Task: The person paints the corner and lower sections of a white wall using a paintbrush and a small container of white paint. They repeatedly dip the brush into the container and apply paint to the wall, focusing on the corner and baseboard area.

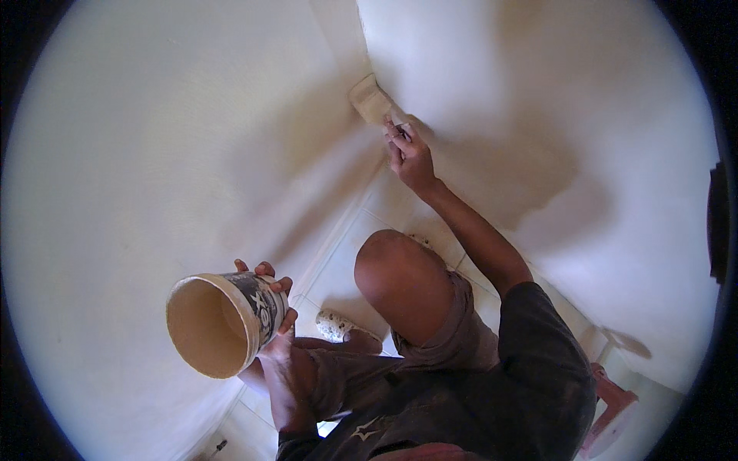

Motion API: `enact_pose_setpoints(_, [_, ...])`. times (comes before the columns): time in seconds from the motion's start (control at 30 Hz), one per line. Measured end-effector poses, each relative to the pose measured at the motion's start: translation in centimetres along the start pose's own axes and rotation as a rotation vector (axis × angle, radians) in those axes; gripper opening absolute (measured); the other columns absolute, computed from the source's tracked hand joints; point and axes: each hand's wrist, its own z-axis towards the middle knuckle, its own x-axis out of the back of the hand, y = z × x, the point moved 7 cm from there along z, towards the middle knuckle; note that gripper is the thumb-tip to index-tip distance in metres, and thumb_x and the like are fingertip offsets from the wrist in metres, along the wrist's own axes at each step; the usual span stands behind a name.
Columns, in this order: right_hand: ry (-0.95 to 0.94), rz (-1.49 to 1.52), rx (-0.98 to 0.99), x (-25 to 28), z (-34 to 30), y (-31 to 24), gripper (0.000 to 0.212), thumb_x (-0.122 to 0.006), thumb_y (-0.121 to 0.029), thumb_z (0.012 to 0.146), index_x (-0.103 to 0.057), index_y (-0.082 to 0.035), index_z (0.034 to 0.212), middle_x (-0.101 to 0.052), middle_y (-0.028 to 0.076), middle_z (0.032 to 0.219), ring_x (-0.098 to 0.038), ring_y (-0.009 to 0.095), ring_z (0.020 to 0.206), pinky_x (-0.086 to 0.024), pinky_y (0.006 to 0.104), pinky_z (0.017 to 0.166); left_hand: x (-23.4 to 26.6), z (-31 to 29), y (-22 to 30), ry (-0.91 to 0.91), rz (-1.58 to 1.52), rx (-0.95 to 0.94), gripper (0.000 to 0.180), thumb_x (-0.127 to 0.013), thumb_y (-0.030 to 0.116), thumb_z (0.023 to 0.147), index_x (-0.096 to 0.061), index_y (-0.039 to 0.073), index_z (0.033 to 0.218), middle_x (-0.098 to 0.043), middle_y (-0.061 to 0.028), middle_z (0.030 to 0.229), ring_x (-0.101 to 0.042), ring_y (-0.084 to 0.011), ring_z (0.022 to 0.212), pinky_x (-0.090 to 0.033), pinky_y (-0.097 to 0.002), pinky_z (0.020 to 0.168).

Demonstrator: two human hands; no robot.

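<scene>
My left hand [281, 344] is wrapped around the side of a pale plastic tub [265, 303] with a dark printed band. The tub is tilted, its wide mouth facing up and to the left, and its inside is coated cream-beige; how much it holds I cannot tell. Up at the wall corner, my right hand [415, 163] grips the handle of a wide flat paintbrush [370, 100]. The brush head is cream-coloured and lies against the left wall [307, 146], right beside the corner line. My fingers partly hide the handle.
The right wall [477, 92] meets the left one at the corner and carries my arm's shadow. Below are pale floor tiles [338, 257], my bent knees, and a speckled shoe [332, 326]. A reddish object [615, 399] stands behind me at lower right.
</scene>
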Motion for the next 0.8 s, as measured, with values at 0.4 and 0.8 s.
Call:
enact_pose_setpoints(0.4, [-0.156, -0.057, -0.167, -6.4, -9.1, 7.5, 0.064, -0.064, 0.004, 0.092, -0.052, -0.014, 0.153, -0.063, 0.016, 0.102, -0.068, 0.031, 0.083, -0.057, 0.0386, 0.074, 2.8, 0.6, 0.3, 0.015, 0.035, 0.011, 0.076, -0.068, 0.038, 0.093, -0.034, 0.019, 0.158, -0.037, -0.0124, 0.147, -0.040, -0.0344, 0.129, -0.059, -0.0484, 0.067])
enact_pose_setpoints(0.8, [-0.252, -0.156, -0.218, -10.3, -20.4, 13.0, 0.061, -0.064, 0.002, 0.092, -0.055, -0.015, 0.150, -0.066, 0.015, 0.107, -0.071, 0.032, 0.086, -0.060, 0.0401, 0.073, 3.7, -0.7, 1.1, 0.085, 0.050, 0.023, 0.077, -0.068, 0.038, 0.094, -0.033, 0.019, 0.159, -0.036, -0.0144, 0.147, -0.040, -0.0357, 0.129, -0.060, -0.0500, 0.067])
